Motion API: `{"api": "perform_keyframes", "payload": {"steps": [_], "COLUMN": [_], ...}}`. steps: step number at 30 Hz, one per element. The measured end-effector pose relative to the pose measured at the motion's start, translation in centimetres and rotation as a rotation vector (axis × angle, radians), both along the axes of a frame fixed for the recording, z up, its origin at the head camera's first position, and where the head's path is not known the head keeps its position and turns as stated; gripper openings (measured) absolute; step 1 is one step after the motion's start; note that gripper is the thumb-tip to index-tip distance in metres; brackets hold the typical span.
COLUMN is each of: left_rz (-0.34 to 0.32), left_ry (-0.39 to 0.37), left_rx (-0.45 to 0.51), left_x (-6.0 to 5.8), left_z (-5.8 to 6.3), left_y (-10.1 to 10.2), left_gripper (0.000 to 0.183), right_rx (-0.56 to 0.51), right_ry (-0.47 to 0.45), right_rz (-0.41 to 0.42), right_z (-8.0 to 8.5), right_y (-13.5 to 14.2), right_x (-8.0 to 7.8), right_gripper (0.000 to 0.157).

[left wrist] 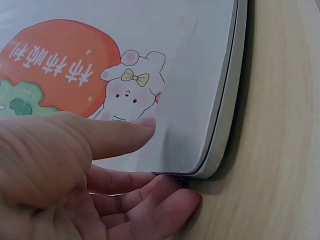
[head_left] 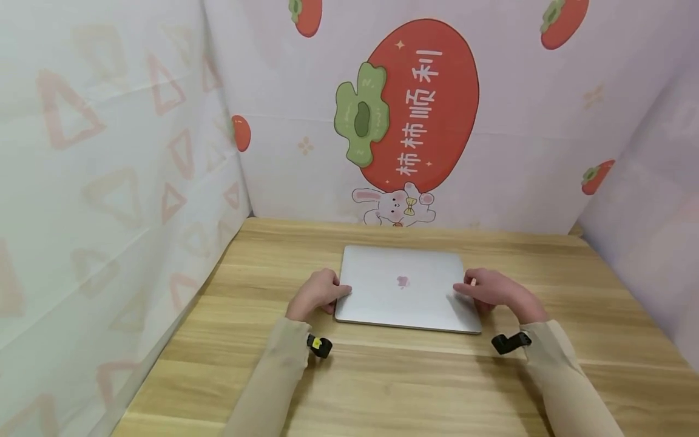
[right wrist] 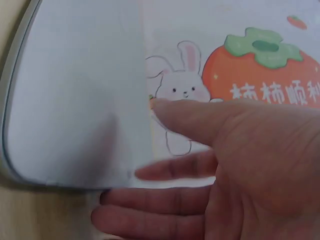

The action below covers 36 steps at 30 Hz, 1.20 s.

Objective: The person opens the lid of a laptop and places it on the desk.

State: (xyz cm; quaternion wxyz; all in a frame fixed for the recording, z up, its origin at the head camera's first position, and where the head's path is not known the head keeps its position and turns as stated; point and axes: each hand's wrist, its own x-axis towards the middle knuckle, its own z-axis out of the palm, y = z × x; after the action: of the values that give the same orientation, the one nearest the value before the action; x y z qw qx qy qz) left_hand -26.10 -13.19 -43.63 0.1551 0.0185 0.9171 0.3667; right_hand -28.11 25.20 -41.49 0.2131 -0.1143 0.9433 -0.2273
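A closed silver laptop (head_left: 393, 285) lies on the wooden table, its lid marked by a small pinkish apple logo. Along its left side, my left hand (head_left: 322, 291) holds the edge, the thumb over the lid and the other fingers low at the rim. The left wrist view shows those fingertips partly under the laptop (left wrist: 195, 135) near a rounded corner. At the opposite side my right hand (head_left: 488, 288) takes the edge likewise, thumb above the lid. In the right wrist view, the index fingertip is at the rim of the laptop (right wrist: 75, 125); contact under it is hidden.
Behind the table (head_left: 382, 388) hangs a pale cloth (head_left: 295, 182) printed with persimmons and a rabbit. Another patterned cloth (head_left: 120, 182) closes the left side. Black straps (head_left: 510, 343) are at both wrists, by the beige sleeves (head_left: 568, 376).
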Motion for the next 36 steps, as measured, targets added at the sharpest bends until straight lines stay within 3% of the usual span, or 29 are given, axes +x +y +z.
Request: {"api": "perform_keyframes", "payload": {"steps": [4, 9, 17, 24, 31, 36], "left_rz": [-0.047, -0.134, -0.243, -0.325, -0.389, -0.416], "left_ry": [0.03, 0.09, 0.167, 0.217, 0.274, 0.3], "left_rx": [-0.057, -0.153, -0.343, -0.483, -0.527, -0.551], "left_x": [0.2, 0.6, 0.7, 0.8, 1.2, 1.4], "left_z": [-0.1, 0.0, 0.8, 1.0, 0.9, 0.8], "left_y": [-0.1, -0.1, 0.2, -0.2, -0.6, -1.1], "left_gripper": [0.033, 0.03, 0.029, 0.035, 0.033, 0.031], "right_rx": [0.057, 0.09, 0.032, -0.034, -0.034, -0.019], "right_ry": [0.065, 0.145, 0.358, 0.472, 0.487, 0.58], "right_rz": [0.077, 0.108, 0.19, 0.304, 0.392, 0.451], "right_z": [0.5, 0.5, 0.1, -0.6, -0.5, -0.6], "right_y": [-0.8, -1.0, -2.2, -4.2, -5.2, -5.6], "right_x": [0.5, 0.8, 1.0, 1.5, 2.3, 3.0], "right_gripper": [0.034, 0.029, 0.018, 0.019, 0.015, 0.01]}}
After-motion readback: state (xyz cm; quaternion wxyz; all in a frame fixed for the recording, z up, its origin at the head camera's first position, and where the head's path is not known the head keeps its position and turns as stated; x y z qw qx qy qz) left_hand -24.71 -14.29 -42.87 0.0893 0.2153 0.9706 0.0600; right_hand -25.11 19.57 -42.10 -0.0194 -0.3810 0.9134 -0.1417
